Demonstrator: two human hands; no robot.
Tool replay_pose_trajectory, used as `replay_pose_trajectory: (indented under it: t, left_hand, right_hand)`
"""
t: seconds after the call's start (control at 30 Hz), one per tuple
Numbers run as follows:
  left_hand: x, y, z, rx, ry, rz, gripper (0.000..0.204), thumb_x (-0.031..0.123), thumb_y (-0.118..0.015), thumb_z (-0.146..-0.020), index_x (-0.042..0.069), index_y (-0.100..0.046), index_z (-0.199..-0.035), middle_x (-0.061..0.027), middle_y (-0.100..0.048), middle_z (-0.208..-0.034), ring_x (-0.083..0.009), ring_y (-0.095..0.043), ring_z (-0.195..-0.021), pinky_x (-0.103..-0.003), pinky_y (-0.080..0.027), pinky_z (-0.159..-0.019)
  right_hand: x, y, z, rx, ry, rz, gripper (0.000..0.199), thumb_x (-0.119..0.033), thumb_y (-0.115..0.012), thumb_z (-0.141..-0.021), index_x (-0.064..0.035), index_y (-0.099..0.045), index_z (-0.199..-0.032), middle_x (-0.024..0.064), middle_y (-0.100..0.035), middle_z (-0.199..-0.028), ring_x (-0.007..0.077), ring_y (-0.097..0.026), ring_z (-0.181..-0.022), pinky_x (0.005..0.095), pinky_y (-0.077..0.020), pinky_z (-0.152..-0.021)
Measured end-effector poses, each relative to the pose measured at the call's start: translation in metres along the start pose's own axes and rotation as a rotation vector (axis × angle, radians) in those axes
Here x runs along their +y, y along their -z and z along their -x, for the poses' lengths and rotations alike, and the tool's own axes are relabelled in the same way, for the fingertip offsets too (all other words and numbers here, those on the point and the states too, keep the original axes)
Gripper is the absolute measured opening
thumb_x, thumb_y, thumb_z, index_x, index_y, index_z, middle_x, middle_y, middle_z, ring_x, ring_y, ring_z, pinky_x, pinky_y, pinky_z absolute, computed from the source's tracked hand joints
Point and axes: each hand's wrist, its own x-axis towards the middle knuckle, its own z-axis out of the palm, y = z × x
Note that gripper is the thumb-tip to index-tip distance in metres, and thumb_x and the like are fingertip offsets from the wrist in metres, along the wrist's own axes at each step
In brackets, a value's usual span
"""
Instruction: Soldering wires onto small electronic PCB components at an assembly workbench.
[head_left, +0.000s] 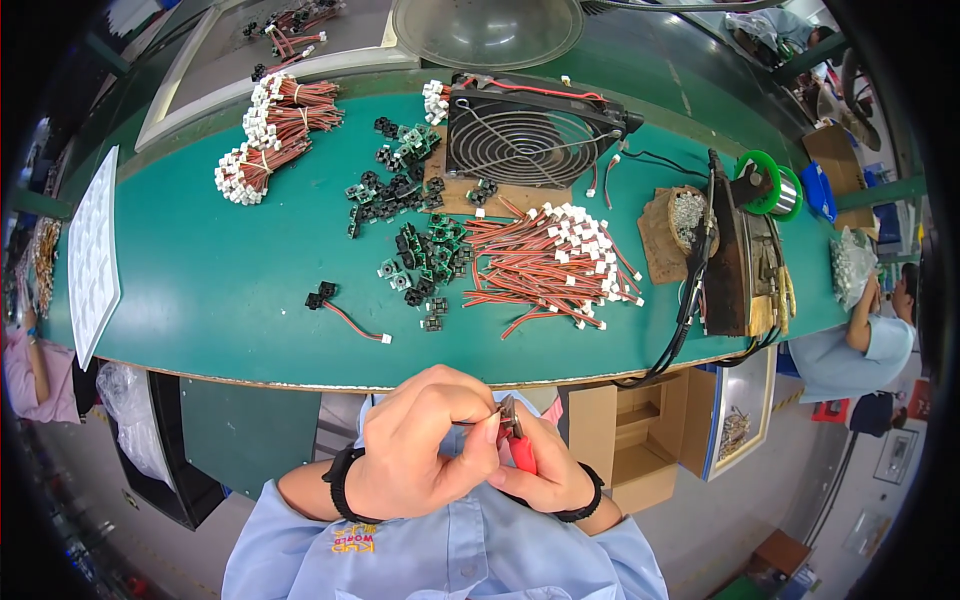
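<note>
Cutter (522, 452) was gripped in the right hand (550, 470), jaws up, long axis roughly 12–6, head just beside the left fingertips. Left hand (425, 445) pinched a thin dark piece (463, 423) at the cutter's 9 o'clock; mostly hidden, couldn't tell if the jaws touched it. Both hands were just off the near edge of the table (230, 270). From them: wires (555, 265) at 1 o'clock, boards (430, 250) at 11, fan (525, 140) at 12. Table edge lay between hands and wires.
</note>
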Motion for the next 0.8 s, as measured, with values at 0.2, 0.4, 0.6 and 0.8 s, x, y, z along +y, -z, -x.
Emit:
replay_pose_trajectory:
  t: [0.2, 0.4, 0.6, 0.8]
  left_hand:
    - [0.0015, -0.0005, -0.0003, -0.004, 0.009, 0.005, 0.010, -0.006, -0.056, -0.076, -0.001, -0.048, -0.081, -0.0099, -0.058, -0.072, -0.0155, -0.054, -0.062, -0.025, -0.045, -0.054]
    - [0.0021, -0.0011, -0.0003, -0.009, 0.009, 0.003, 0.010, -0.005, -0.055, -0.077, -0.001, -0.048, -0.081, -0.0098, -0.058, -0.072, -0.0156, -0.054, -0.062, -0.025, -0.045, -0.054]
    - [0.0008, -0.0023, -0.0001, -0.004, -0.007, -0.005, 0.009, -0.005, -0.055, -0.077, -0.001, -0.048, -0.081, -0.0095, -0.058, -0.072, -0.0160, -0.054, -0.062, -0.025, -0.044, -0.053]
    - [0.0003, -0.0031, 0.0007, -0.004, -0.013, -0.018, 0.009, -0.005, -0.055, -0.077, 0.000, -0.048, -0.081, -0.0094, -0.058, -0.072, -0.0162, -0.054, -0.062, -0.025, -0.044, -0.053]
  right_hand:
    - [0.0005, 0.0021, 0.0002, -0.013, 0.007, 0.008, 0.036, -0.009, -0.060, -0.080, 0.0014, -0.044, -0.111, 0.0071, -0.051, -0.087, 0.0166, -0.049, -0.075, 0.0280, -0.0405, -0.070]
    - [-0.0016, 0.0017, 0.0008, 0.002, -0.008, 0.013, 0.036, -0.010, -0.060, -0.080, 0.0015, -0.044, -0.110, 0.0074, -0.052, -0.087, 0.0166, -0.049, -0.075, 0.0281, -0.0405, -0.069]
    - [-0.0012, 0.0002, 0.0008, 0.024, -0.009, 0.011, 0.034, -0.010, -0.060, -0.081, 0.0015, -0.044, -0.109, 0.0074, -0.051, -0.087, 0.0165, -0.049, -0.075, 0.0282, -0.0405, -0.069]
    - [0.0012, 0.0030, 0.0036, -0.019, -0.066, -0.008, 0.044, -0.007, -0.062, -0.076, 0.0036, -0.043, -0.115, 0.0088, -0.049, -0.097, 0.0184, -0.048, -0.087, 0.0298, -0.0398, -0.078]
